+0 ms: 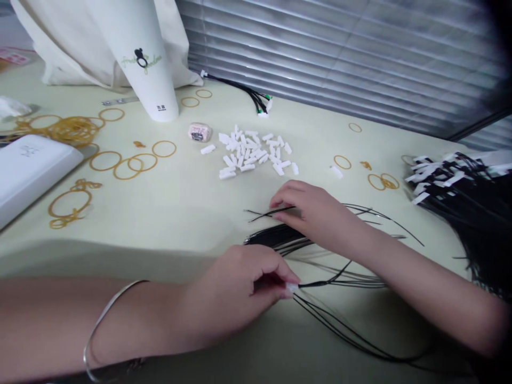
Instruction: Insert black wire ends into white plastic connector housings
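Observation:
Between thumb and forefinger, my left hand (248,288) pinches a small white plastic connector (292,288). Thin black wires run out of that connector to the right across the table. Higher up, my right hand (302,210) has its fingers bent around a thin black wire (262,215), whose metal-tipped end points left. Just below the right hand lies a bundle of loose black wires (272,234), partly covered by my left hand. A pile of white connectors (252,152) sits farther back on the table.
A white tumbler (140,64) and a cloth bag (176,42) stand at the back left. Rubber bands (72,130) lie near a white box (36,170). Many finished-looking black wire bundles with white connectors (452,181) are heaped at the right. Window blinds (340,58) border the table's back.

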The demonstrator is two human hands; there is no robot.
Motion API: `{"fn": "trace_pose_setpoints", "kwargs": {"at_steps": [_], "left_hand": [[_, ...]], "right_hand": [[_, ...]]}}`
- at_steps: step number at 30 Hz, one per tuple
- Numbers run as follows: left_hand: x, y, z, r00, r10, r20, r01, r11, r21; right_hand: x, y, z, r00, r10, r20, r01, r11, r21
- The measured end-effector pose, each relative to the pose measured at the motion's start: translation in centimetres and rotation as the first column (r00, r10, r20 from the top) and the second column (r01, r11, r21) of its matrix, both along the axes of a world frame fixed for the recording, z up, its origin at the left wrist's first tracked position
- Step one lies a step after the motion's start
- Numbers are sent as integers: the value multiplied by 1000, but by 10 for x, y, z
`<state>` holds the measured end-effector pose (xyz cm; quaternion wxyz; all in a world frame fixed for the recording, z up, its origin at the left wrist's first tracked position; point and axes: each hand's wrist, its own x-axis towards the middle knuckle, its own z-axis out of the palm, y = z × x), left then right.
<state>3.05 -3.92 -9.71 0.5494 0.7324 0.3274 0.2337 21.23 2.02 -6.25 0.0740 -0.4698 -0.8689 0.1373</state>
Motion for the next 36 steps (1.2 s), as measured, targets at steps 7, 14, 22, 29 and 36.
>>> {"fn": "trace_pose_setpoints", "kwargs": {"at_steps": [7, 14, 22, 29, 36], "left_hand": [[1, 0, 2, 995, 42, 91, -19, 971, -239], [5, 11, 1, 912, 293, 287, -39, 759, -650], [5, 12, 2, 925, 295, 240, -71, 754, -653], [5, 13, 2, 922, 309, 232, -80, 741, -667], [4, 12, 0, 927, 293, 235, -69, 747, -661]], "right_hand": [[1, 0, 5, 995, -92, 23, 92, 996, 3], [5, -58, 43, 983, -174, -55, 176, 984, 26], [3, -72, 26, 979, -196, 59, 191, 978, 81], [4, -72, 24, 981, -194, 13, 191, 974, 125], [1, -74, 19, 996, -81, 41, 71, 978, 197]]}}
